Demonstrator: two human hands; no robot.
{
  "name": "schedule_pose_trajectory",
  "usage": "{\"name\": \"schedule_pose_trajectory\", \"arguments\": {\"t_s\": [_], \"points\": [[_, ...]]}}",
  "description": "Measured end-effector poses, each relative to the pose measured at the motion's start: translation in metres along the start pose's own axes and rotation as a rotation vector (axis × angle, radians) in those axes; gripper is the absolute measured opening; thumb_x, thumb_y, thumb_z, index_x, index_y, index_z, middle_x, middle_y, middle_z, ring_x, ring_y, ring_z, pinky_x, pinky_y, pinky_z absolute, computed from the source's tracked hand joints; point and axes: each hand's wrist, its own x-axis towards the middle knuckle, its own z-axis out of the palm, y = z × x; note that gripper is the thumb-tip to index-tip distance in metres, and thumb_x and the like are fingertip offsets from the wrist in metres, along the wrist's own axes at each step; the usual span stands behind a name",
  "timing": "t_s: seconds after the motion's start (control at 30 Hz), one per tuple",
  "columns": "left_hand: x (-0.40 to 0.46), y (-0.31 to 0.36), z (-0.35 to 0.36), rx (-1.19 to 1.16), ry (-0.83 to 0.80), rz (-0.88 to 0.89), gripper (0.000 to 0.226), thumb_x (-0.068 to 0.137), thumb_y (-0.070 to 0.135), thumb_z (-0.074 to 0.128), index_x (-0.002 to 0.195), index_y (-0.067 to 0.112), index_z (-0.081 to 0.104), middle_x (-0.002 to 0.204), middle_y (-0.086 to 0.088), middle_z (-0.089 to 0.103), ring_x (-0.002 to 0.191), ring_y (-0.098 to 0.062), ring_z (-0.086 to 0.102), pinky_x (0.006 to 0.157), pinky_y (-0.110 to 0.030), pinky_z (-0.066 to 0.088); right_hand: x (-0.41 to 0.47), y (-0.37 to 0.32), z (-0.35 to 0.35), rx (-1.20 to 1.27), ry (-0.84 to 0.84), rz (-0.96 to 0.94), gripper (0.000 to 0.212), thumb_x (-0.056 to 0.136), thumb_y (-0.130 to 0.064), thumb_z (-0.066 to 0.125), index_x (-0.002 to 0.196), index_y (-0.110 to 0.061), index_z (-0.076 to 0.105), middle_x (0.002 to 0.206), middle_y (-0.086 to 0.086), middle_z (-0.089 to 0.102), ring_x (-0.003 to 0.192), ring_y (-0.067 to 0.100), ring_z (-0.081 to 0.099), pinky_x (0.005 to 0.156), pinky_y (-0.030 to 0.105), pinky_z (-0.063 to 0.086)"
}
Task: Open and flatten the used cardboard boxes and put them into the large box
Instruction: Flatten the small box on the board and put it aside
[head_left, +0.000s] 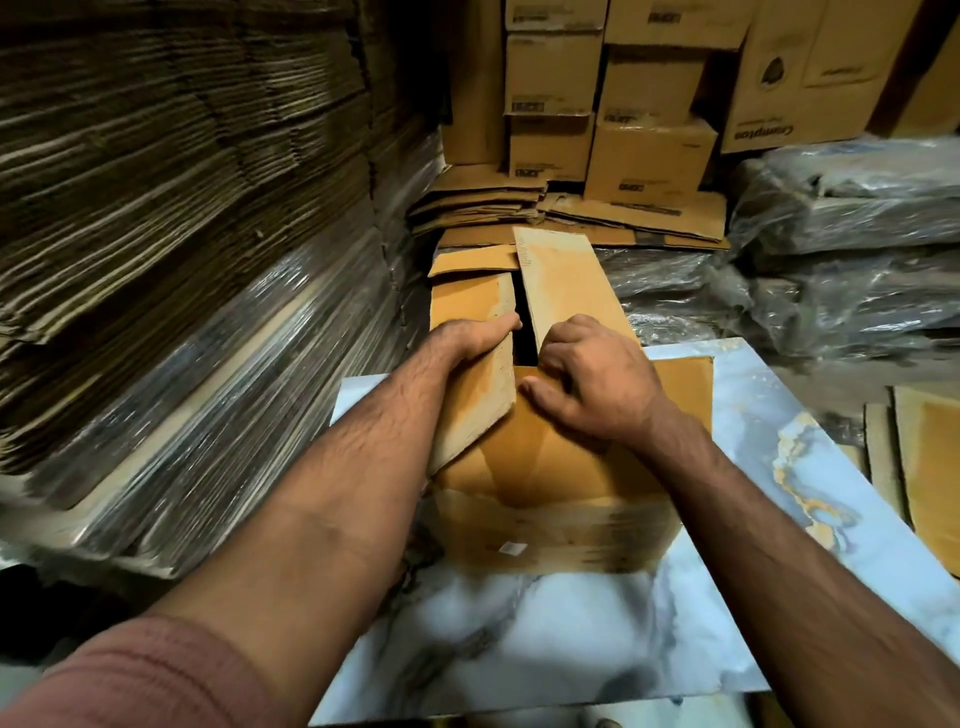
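A cramped storeroom hems the work in: wrapped stacks of flat cardboard (171, 291) fill the left, closed cartons (649, 130) are piled at the back, and plastic-covered bundles (841, 249) lie on the right. In the middle is a marble-patterned desk (545, 639), and on it stands the box (550, 499), its top facing the camera and its flaps part open over a dark gap.

The left hand (475, 338) lies along the left flap (478, 384), fingers fairly straight and reaching its inner edge near the gap, pressing or hooking it; which of the two cannot be told. The right hand (587, 379) is curled, its fingers tucked at the base of the right flap (566, 291), which stands tilted up and away. The two hands sit close together, one on each side of the gap.

The box looks light and worn, stiff across its panels but soft at the creases, so it should fold readily along the scores. The flap edges are the natural place to take hold: they are thin enough to pinch and give leverage to spread the top. Old board may tear at a corner if pulled sharply. The large box itself cannot be picked out with certainty here.
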Motion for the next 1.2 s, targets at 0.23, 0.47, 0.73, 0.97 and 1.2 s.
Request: {"name": "schedule_pose_trajectory", "arguments": {"t_s": [0.23,0.47,0.73,0.97,1.2], "points": [[0.009,-0.012,-0.003,-0.046,-0.007,0.002,0.102,0.056,0.089,0.054,0.126,0.016,0.059,0.124,-0.011,0.063,0.104,-0.034,0.063,0.102,-0.049,0.045,-0.035,-0.031,-0.031,-0.024,0.073,-0.003,0.034,0.091,-0.047,0.051,0.077,-0.018,0.062,0.084,-0.002,0.058,0.084,0.017,0.052,0.055,0.031,0.045],[-0.008,-0.035,-0.017,-0.268,-0.113,0.063,0.112,0.06,0.099,0.043,0.134,0.016,0.053,0.118,-0.007,0.065,0.109,-0.034,0.063,0.088,-0.043,0.051,-0.054,-0.062,-0.047,-0.041,0.145,-0.023,0.03,0.09,-0.044,0.052,0.073,-0.02,0.056,0.079,-0.005,0.057,0.081,0.016,0.054,0.056,0.024,0.032],[0.004,-0.104,0.015,0.183,0.032,0.21,0.106,0.085,0.065,0.061,0.158,0.03,-0.006,0.16,-0.013,0.028,0.14,-0.033,0.038,0.109,-0.037,0.038,-0.107,-0.091,-0.041,0.142,-0.048,0.081,0.03,0.09,-0.051,0.045,0.087,-0.023,0.057,0.08,-0.008,0.06,0.075,0.022,0.061,0.054,0.037,0.047],[0.004,-0.121,0.022,0.191,0.042,0.31,0.092,0.093,0.062,0.051,0.159,0.026,-0.003,0.162,-0.016,0.022,0.143,-0.035,0.033,0.113,-0.039,0.035,-0.116,-0.087,-0.03,0.295,-0.477,0.168,0.034,0.071,-0.051,0.075,0.078,-0.024,0.056,0.093,-0.008,0.062,0.087,0.012,0.057,0.067,0.031,0.047],[0.012,-0.136,0.032,0.207,0.131,0.365,0.094,0.084,0.073,0.041,0.158,0.024,0.009,0.157,-0.02,0.031,0.14,-0.038,0.038,0.111,-0.046,0.037,-0.124,-0.093,0.006,0.165,-0.528,0.282,0.05,0.082,-0.069,0.053,0.092,-0.022,0.067,0.102,-0.001,0.067,0.099,0.022,0.06,0.082,0.039,0.053]]}}
